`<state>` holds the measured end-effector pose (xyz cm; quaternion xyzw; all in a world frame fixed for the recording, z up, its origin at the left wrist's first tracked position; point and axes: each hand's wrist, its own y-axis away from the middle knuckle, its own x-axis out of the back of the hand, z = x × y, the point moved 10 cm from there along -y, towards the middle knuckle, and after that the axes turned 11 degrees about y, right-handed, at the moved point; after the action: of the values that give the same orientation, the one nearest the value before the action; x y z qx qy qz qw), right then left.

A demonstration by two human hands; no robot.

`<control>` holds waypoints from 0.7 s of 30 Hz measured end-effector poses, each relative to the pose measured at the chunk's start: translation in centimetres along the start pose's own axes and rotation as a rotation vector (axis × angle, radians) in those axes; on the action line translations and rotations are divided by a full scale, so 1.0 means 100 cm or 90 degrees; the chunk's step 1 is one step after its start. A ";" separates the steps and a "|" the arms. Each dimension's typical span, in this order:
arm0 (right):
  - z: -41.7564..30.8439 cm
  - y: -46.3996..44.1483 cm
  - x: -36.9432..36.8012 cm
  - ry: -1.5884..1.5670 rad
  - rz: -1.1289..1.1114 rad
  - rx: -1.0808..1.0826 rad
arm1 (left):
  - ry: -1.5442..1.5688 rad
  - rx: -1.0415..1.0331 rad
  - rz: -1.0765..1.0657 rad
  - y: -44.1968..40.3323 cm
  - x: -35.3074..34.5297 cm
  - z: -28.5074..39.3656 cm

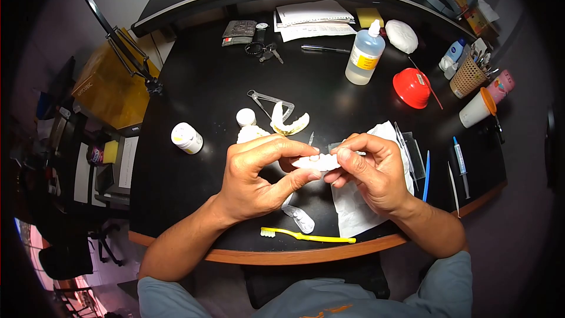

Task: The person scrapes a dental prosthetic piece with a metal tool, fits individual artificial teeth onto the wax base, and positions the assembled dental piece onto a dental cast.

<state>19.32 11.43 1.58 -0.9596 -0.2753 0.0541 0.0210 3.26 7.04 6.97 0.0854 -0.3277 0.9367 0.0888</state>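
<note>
Holding (head view): both hands share one white cast, raised above the near middle of the black desk (223, 100).
Cast (315, 163): it lies roughly level between the fingertips, its tapered end to the left and its right end partly covered by fingers.
Left hand (254, 172): forefinger on the far side and thumb on the near side, parted only by the cast's width and pressing on it.
Right hand (376, 175): thumb and forefinger close together, pinching the cast's right end; whether they also grip something thin, I cannot tell.
Weight: probably light, since fingertips alone carry it.
Stiffness: likely rigid, like set plaster, with no visible bend.
Surface: it looks dry and matt, so slipping seems unlikely unless dust coats it.
Fragility: the small bumps and thin end could well chip under a hard squeeze or a drop.
Best hold: the thicker body, from both sides, with pressure kept off the bumps.
Below: a second cast (302, 220) and a yellow toothbrush (309, 237) lie near; a white sheet (355, 214) lies right.
</note>
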 end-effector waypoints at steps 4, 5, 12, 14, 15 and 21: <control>0.001 -0.001 -0.001 0.008 0.000 -0.006 | -0.005 -0.034 0.020 -0.002 0.002 0.003; 0.002 0.000 -0.001 -0.002 -0.002 -0.012 | -0.007 -0.038 0.020 -0.002 0.001 0.003; 0.001 -0.001 -0.002 -0.001 -0.011 -0.006 | -0.016 -0.007 0.000 0.000 0.001 0.002; 0.001 0.000 -0.002 0.002 -0.007 -0.007 | -0.014 -0.004 0.002 0.000 0.001 0.001; 0.002 0.000 -0.002 0.004 -0.009 -0.008 | -0.013 0.000 0.004 0.000 0.001 0.001; 0.002 -0.001 -0.002 0.011 -0.010 -0.004 | -0.017 0.001 0.005 0.001 0.001 0.000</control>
<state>19.14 11.40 1.41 -0.9580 -0.2825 0.0449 0.0211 3.15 6.95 6.92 0.0967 -0.3286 0.9360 0.0810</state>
